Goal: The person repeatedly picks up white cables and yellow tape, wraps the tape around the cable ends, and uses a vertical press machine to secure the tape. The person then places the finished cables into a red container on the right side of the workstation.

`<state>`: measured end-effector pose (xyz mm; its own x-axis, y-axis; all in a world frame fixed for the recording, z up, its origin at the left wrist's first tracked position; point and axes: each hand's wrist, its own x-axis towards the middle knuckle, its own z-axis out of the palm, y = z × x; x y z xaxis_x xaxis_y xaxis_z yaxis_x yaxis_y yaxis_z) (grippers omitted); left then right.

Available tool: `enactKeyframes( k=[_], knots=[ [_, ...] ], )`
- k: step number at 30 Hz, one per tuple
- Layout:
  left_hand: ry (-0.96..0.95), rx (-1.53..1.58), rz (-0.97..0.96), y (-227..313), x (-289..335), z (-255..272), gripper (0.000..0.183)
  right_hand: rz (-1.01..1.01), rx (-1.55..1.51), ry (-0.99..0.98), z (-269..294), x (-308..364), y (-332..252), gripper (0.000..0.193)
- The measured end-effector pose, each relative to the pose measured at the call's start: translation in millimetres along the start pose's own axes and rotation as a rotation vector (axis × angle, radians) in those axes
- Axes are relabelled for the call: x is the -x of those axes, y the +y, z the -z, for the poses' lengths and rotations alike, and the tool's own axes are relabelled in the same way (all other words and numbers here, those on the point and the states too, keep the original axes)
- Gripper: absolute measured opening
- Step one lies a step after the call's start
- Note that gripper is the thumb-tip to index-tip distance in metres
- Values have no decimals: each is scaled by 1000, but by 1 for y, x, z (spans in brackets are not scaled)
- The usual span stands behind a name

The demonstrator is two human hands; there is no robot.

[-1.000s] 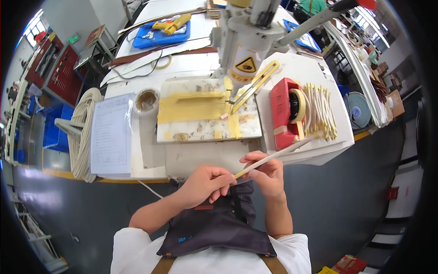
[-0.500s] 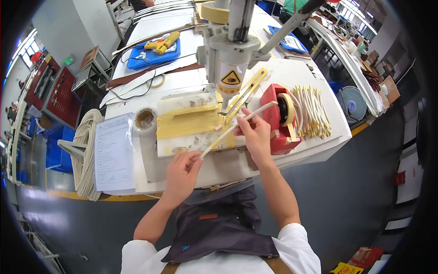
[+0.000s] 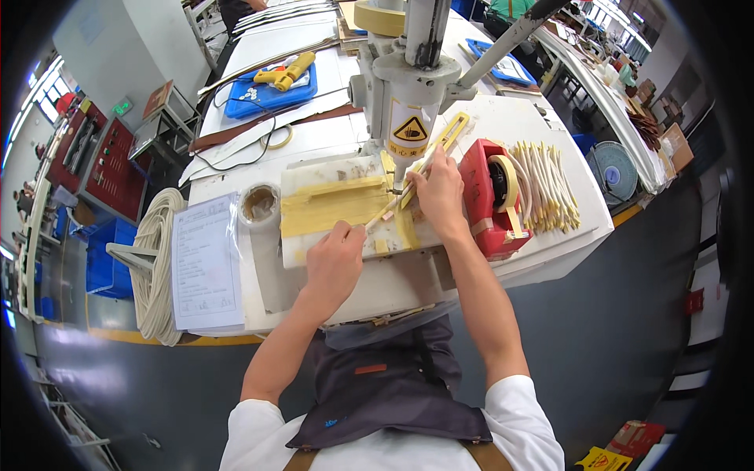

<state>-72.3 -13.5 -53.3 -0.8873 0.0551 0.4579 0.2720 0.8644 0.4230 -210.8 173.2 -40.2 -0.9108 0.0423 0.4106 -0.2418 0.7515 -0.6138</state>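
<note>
A short cream-white cord (image 3: 382, 214) runs slantwise between my hands, beneath the tip of a grey hand press (image 3: 398, 114). My left hand (image 3: 338, 259) is closed round its near end. Higher up and to the right, my right hand (image 3: 440, 192) pinches the cord beside the press tip; its far end is partly hidden by the fingers. Under the cord lies a white block (image 3: 302, 250) covered with strips of yellow tape (image 3: 322, 213). A yellow-edged strip (image 3: 454, 129) lies behind my right hand.
Right of my right hand stands a red tape dispenser (image 3: 487, 228), with a bundle of white cords (image 3: 550, 188) beyond it. At left are a tape roll (image 3: 259, 204), a printed sheet (image 3: 206, 267) and a large cord coil (image 3: 157, 267). A blue tray (image 3: 271, 100) holds a yellow glue gun (image 3: 287, 72).
Both hands have moved forward with the cord, bringing it from in front of the press to beneath its tip. My right hand has gone up beside the press.
</note>
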Motion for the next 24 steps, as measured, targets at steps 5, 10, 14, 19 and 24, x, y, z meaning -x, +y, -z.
enactKeyframes(
  k=[5,10,14,19,24],
  knots=[
    [-61,47,-20,-2,-4,7,21,160,278,-123,-6,-3,16,38],
    [-45,-133,-153,-6,-3,5,35,189,409,-50,-12,6,9,36],
    [-34,-73,-237,-12,-8,-1,42,153,383,-144,-6,2,4,44],
    [-80,-33,-245,-8,-19,-1,34,222,397,-115,-5,0,16,41],
    [-95,-25,-245,-8,-21,-4,34,180,371,-189,-2,-7,15,45]
  ],
)
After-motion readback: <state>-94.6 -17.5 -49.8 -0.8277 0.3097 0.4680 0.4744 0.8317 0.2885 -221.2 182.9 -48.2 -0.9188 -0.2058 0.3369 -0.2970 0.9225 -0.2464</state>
